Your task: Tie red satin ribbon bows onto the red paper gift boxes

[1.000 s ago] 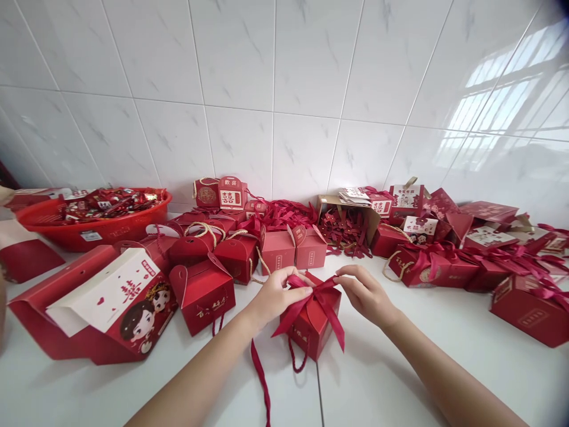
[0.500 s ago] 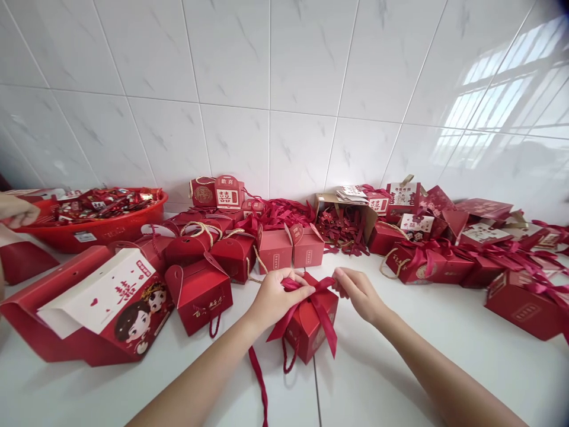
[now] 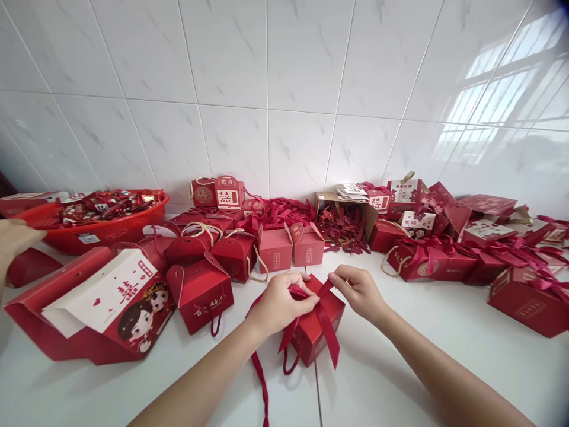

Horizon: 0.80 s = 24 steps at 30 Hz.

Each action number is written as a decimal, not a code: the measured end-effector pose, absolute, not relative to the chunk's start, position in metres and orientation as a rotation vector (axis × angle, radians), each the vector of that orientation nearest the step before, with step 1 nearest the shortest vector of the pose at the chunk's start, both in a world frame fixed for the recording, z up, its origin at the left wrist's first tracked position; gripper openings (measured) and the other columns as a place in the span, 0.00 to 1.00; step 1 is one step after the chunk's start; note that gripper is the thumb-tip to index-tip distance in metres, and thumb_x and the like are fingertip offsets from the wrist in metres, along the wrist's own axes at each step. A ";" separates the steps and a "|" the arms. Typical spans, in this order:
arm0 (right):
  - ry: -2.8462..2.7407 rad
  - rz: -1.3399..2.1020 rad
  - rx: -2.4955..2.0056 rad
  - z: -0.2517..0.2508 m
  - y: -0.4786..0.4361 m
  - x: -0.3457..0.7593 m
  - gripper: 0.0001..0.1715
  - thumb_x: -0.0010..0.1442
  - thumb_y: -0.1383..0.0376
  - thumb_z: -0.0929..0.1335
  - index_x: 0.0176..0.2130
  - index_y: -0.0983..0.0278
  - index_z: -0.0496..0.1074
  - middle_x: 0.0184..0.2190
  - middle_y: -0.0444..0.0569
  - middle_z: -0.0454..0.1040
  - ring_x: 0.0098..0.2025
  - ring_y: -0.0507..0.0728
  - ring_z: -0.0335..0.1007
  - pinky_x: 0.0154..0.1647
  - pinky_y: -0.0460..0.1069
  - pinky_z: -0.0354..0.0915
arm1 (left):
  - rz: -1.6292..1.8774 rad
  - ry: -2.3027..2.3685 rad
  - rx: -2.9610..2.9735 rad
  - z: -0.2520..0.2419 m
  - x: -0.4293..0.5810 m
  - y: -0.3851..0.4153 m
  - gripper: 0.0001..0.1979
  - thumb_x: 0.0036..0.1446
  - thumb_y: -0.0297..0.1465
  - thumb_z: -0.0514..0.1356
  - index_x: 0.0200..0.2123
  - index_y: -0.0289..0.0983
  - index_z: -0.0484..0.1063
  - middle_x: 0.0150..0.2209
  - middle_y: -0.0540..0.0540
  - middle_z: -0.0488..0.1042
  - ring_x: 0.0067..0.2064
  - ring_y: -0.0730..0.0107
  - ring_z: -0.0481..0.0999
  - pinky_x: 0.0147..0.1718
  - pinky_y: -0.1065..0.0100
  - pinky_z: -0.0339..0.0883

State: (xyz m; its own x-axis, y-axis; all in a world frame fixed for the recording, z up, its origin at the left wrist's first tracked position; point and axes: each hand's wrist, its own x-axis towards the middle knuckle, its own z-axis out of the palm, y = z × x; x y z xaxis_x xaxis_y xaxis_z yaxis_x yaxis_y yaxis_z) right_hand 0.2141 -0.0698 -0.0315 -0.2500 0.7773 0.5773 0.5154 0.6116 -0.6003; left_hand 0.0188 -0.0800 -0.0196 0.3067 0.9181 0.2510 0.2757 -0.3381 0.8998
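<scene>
A small red gift box (image 3: 316,329) stands on the white counter (image 3: 400,367) in front of me, with a dark red ribbon (image 3: 331,332) tied over its top and hanging down its front. My left hand (image 3: 278,302) is closed, pinching a ribbon loop on the box's left side. My right hand (image 3: 358,290) is closed too, pinching the ribbon end at the box's top right corner. A loose ribbon tail (image 3: 262,379) trails toward me.
Many red gift boxes (image 3: 202,293) and ribbons (image 3: 284,213) crowd the back by the tiled wall. A red basin (image 3: 95,228) of sweets sits far left, a large box with a cartoon couple (image 3: 106,305) beside it. Another person's hand (image 3: 18,237) shows at the left edge.
Both hands have shifted slightly while working the ribbon; the bow's loops have been pulled and the box has turned a little. The other person's hand has moved further into view at left.
</scene>
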 end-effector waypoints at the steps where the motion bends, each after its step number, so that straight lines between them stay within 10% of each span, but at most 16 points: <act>1: -1.913 0.361 -1.028 -0.032 -0.070 0.214 0.24 0.63 0.55 0.61 0.20 0.64 0.61 0.18 0.42 0.59 0.22 0.49 0.53 0.23 0.45 0.54 | 1.052 1.077 1.796 -0.020 0.019 -0.081 0.13 0.44 0.32 0.65 0.18 0.38 0.62 0.38 0.42 0.77 0.50 0.55 0.72 0.46 0.62 0.64; 11: -1.939 0.351 -0.959 -0.018 -0.059 0.227 0.19 0.66 0.57 0.58 0.34 0.64 0.71 0.32 0.50 0.74 0.36 0.55 0.70 0.35 0.49 0.66 | 0.967 0.910 1.415 -0.005 0.008 -0.081 0.11 0.50 0.38 0.63 0.27 0.35 0.75 0.40 0.42 0.78 0.48 0.56 0.74 0.49 0.60 0.63; 24: -2.525 0.106 -0.874 0.025 -0.077 0.192 0.03 0.53 0.63 0.72 0.27 0.58 0.78 0.51 0.51 0.68 0.57 0.64 0.59 0.53 0.61 0.63 | 0.884 0.725 1.133 0.005 0.003 -0.077 0.13 0.47 0.34 0.65 0.36 0.33 0.78 0.40 0.41 0.79 0.48 0.53 0.73 0.48 0.60 0.64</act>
State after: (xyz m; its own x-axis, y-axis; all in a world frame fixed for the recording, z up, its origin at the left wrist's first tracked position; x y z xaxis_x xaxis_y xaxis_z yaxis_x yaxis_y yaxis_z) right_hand 0.1919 -0.0773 0.0245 -0.6906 0.6019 0.4009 0.5663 0.7949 -0.2179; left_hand 0.0033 -0.0775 0.0052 0.4763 0.8780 -0.0484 -0.2195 0.1720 0.9603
